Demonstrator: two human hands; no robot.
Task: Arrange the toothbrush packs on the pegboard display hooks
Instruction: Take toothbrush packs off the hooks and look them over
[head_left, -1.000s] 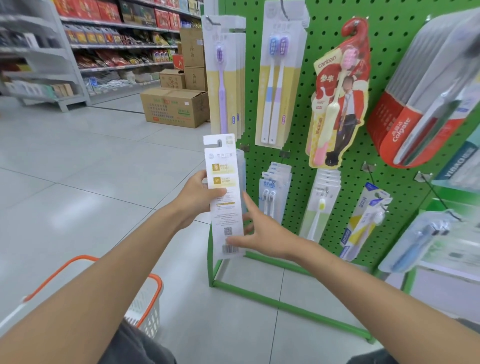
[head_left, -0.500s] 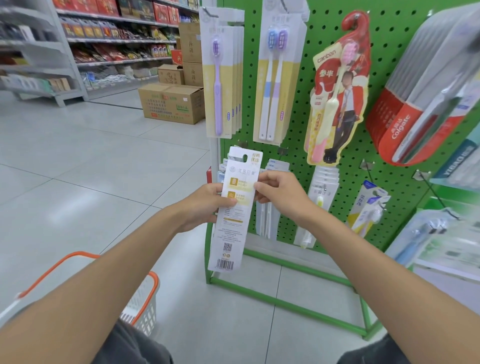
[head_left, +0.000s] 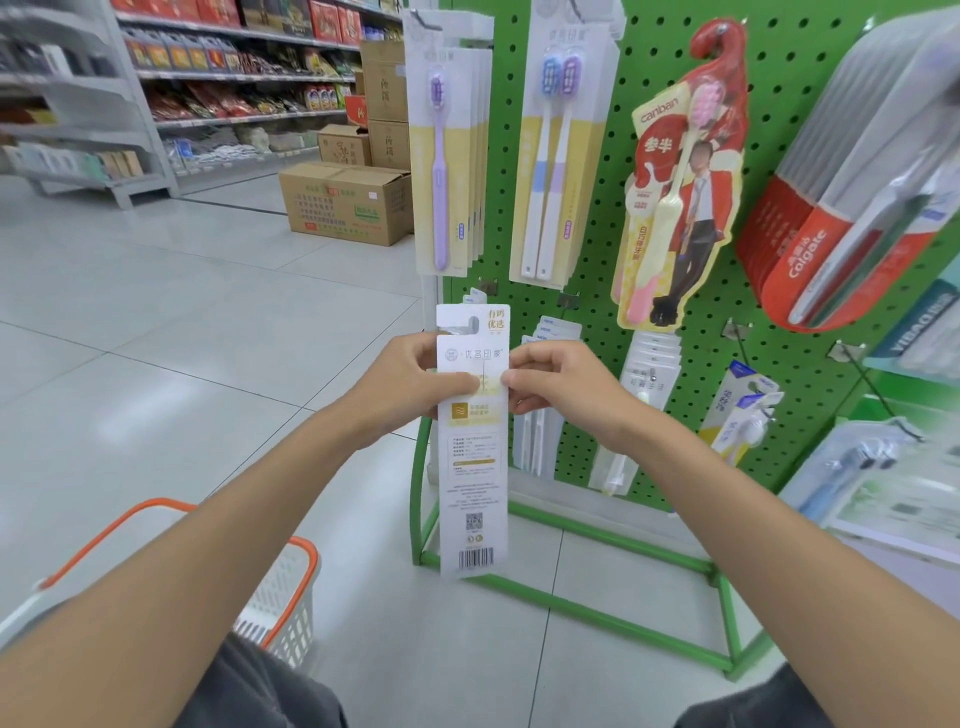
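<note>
I hold a long white toothbrush pack (head_left: 472, 467) upright with its printed back and barcode facing me, in front of the green pegboard (head_left: 769, 291). My left hand (head_left: 410, 384) pinches its left edge and my right hand (head_left: 561, 384) pinches its right edge, both just below the hang slot. The pack's top sits near an empty-looking hook (head_left: 488, 286) in the lower row. Above hang purple single-brush packs (head_left: 447, 150) and twin-brush packs (head_left: 558, 150).
A white basket with orange handles (head_left: 280, 587) stands on the floor at my lower left. More packs hang right: a red canban pack (head_left: 680, 182), red Colgate packs (head_left: 831, 208), small white packs (head_left: 644, 384). Cardboard boxes (head_left: 345, 202) and shelves stand behind.
The pack has turned from tilted to upright and risen towards the lower hooks. My right hand moved from its lower edge up to the top, beside my left hand.
</note>
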